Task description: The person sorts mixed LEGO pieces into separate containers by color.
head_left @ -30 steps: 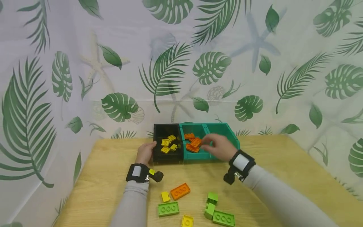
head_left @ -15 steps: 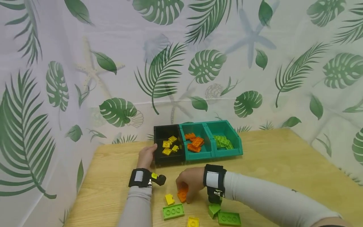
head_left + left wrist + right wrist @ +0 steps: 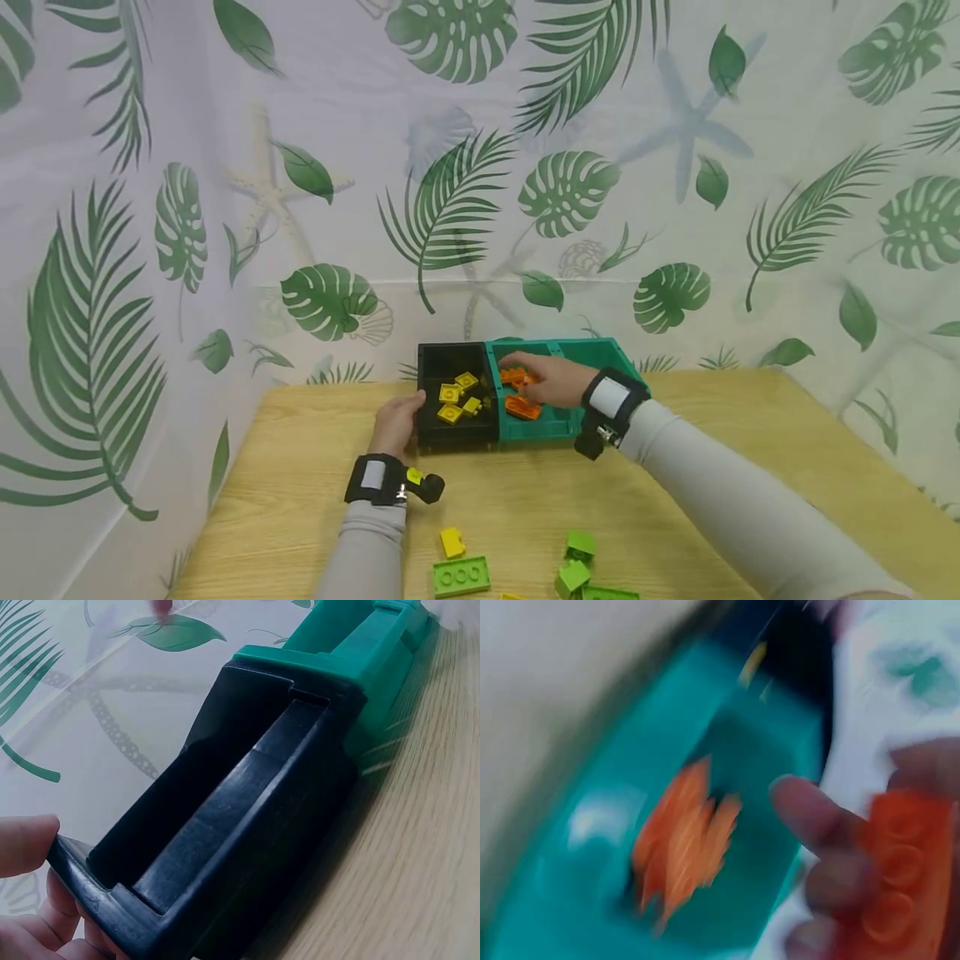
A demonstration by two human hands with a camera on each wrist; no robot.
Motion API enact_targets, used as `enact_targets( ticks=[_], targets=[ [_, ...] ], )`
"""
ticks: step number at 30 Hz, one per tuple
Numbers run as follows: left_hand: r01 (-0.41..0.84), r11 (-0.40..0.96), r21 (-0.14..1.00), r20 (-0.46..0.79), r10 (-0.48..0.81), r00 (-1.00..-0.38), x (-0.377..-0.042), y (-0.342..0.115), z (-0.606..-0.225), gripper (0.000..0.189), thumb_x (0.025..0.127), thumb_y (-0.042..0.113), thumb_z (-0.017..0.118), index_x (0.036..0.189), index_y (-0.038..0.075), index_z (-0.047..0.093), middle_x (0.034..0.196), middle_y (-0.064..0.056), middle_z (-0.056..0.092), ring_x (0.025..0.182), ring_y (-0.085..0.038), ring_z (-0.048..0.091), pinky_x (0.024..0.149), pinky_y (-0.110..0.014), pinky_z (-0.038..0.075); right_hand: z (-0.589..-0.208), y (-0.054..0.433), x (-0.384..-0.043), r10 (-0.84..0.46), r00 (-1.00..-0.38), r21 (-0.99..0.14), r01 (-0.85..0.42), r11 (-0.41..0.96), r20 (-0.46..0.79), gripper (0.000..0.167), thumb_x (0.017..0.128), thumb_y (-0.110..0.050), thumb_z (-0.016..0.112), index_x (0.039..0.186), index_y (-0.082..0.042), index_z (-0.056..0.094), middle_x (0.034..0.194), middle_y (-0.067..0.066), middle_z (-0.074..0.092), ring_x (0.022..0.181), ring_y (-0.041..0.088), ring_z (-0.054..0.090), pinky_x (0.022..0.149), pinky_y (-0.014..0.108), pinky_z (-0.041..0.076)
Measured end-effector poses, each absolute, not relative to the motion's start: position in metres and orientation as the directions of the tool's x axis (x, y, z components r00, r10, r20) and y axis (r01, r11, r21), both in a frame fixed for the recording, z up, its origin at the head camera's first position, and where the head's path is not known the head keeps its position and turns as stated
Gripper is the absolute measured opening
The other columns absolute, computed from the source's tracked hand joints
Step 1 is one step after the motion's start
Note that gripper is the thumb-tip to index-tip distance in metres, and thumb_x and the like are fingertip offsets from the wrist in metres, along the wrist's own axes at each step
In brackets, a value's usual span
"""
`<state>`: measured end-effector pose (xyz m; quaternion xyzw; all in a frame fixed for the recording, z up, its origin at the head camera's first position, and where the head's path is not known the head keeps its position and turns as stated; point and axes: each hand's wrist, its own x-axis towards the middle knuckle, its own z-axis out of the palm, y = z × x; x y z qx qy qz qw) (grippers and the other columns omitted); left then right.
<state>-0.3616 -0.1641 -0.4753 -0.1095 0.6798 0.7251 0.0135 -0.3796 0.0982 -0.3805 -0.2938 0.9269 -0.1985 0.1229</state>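
Observation:
My left hand (image 3: 396, 423) grips the left wall of the black bin (image 3: 444, 357), thumb over the rim in the left wrist view. Several yellow bricks (image 3: 450, 393) lie in that bin. Above the middle teal bin (image 3: 538, 429) is my right hand (image 3: 553, 381), palm down. In the right wrist view it holds an orange toy brick (image 3: 907, 862) between thumb and fingers; the head view hides most of this brick. Other orange bricks (image 3: 522, 408) lie in the teal bin below. The right wrist view is blurred.
The right-hand teal bin (image 3: 600, 354) is partly covered by my right hand and wrist. Nearer on the wooden table (image 3: 300, 500) are a yellow brick (image 3: 452, 542), a long green brick (image 3: 461, 577) and several green bricks (image 3: 573, 577). A leaf-patterned cloth (image 3: 480, 208) hangs behind.
My right hand went down from the bins to the table, took the long orange brick there, and is back over the middle teal bin with it. My left hand keeps its hold.

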Motion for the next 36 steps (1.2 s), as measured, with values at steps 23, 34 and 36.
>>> enact_targets(
  ticks=[23, 34, 36],
  targets=[
    [-0.216, -0.053, 0.975, -0.221, -0.121, -0.968, -0.363, -0.169, -0.479, 0.044, 0.099, 0.039, 0.057, 0.114, -0.002, 0.058, 0.098, -0.012, 0.053, 0.093, -0.026, 0.048, 0.076, -0.036, 0.034, -0.418, 0.112, -0.426, -0.603, -0.791, -0.023, -0.608, 0.793, 0.104, 0.055, 0.086, -0.013, 0.069, 0.139, -0.010, 0.055, 0.144, 0.018, 0.050, 0.132, 0.041, 0.046, 0.108, 0.058, 0.035],
    [-0.238, -0.016, 0.971, -0.238, -0.094, -0.967, -0.360, -0.173, -0.473, 0.044, 0.099, 0.041, 0.056, 0.111, -0.002, 0.056, 0.093, -0.007, 0.048, 0.088, -0.021, 0.045, 0.076, -0.034, 0.034, -0.383, 0.136, -0.318, -0.728, -0.644, -0.408, -0.614, 0.676, -0.236, 0.041, 0.083, -0.012, 0.077, 0.123, -0.014, 0.068, 0.118, 0.007, 0.059, 0.073, 0.006, 0.061, 0.071, 0.026, 0.052],
    [-0.216, 0.010, 0.976, -0.214, -0.088, -0.973, -0.360, -0.175, -0.471, 0.046, 0.099, 0.041, 0.055, 0.114, -0.003, 0.055, 0.095, -0.007, 0.049, 0.089, -0.021, 0.045, 0.077, -0.033, 0.035, -0.389, 0.135, -0.298, -0.712, -0.617, -0.456, -0.555, 0.696, -0.336, 0.048, 0.079, -0.011, 0.079, 0.126, -0.016, 0.066, 0.123, 0.007, 0.058, 0.070, 0.005, 0.062, 0.070, 0.024, 0.052]
  ],
)
